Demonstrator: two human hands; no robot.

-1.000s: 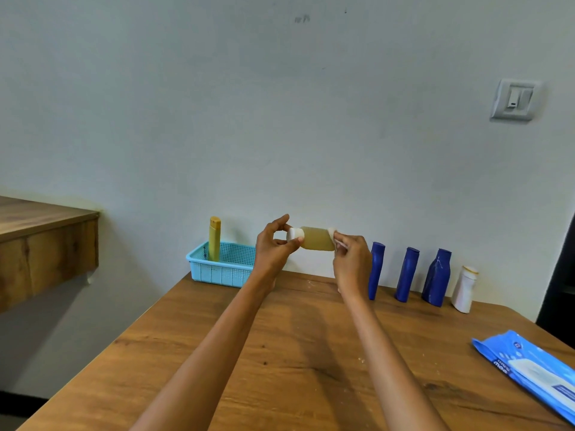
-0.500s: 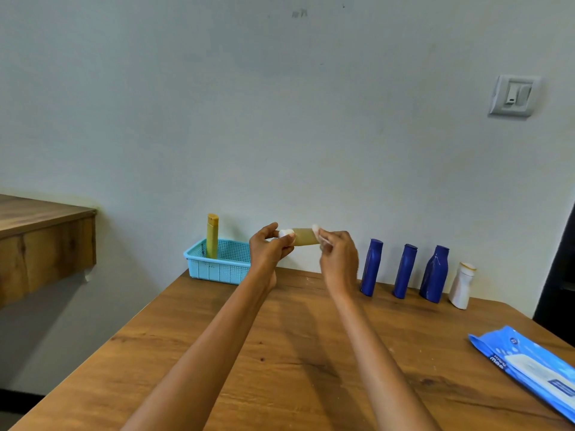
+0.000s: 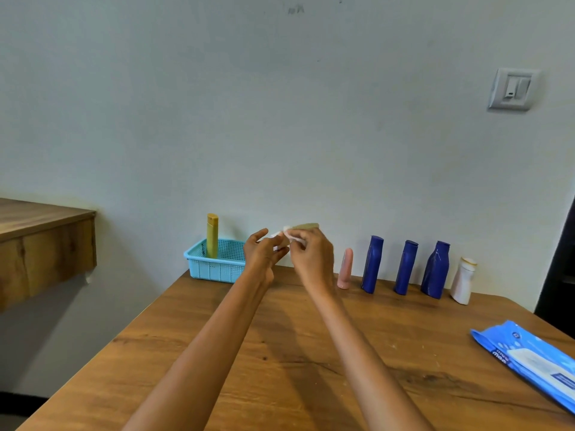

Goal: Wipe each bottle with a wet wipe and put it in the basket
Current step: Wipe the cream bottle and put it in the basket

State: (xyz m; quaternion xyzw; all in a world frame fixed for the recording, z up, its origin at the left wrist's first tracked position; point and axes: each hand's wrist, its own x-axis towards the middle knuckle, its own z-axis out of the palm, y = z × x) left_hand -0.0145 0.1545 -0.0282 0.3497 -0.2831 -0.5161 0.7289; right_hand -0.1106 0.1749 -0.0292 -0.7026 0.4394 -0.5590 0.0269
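Wood: brown table (image 3: 280,368) runs from the near edge back to the wall; two bare forearms reach across its middle.
Basket: light blue mesh basket (image 3: 214,269) at the far left corner of the table, just by the wall.
Basket contents: one yellow bottle (image 3: 212,234) upright at its left end; rest of the inside partly hidden by the left hand.
Held bottle: olive-tan bottle (image 3: 306,226) up in the air above the far table edge, lying roughly sideways, mostly hidden behind the hands.
Left hand: left hand (image 3: 264,255) has fingers curled toward the bottle's left end; exact grip not clear, blurred.
Right hand: right hand (image 3: 311,259) pinches a white wet wipe (image 3: 291,242) against the bottle.
Row by wall: pink bottle (image 3: 345,269), then three blue bottles (image 3: 371,264) (image 3: 406,267) (image 3: 435,269), then white bottle (image 3: 463,279), all upright, each standing apart from the next, right of the hands.
Wipes pack: blue wet wipe pack (image 3: 529,359) flat at the right table edge, partly out of view.
Edges: left table edge slants down toward the near left; a wooden shelf (image 3: 43,244) sticks out from the wall left of the table, with a gap between them.
Open room: bare wood between basket and pink bottle, under the hands, and across the near middle.
Wall: light switch (image 3: 513,88) high on the right.
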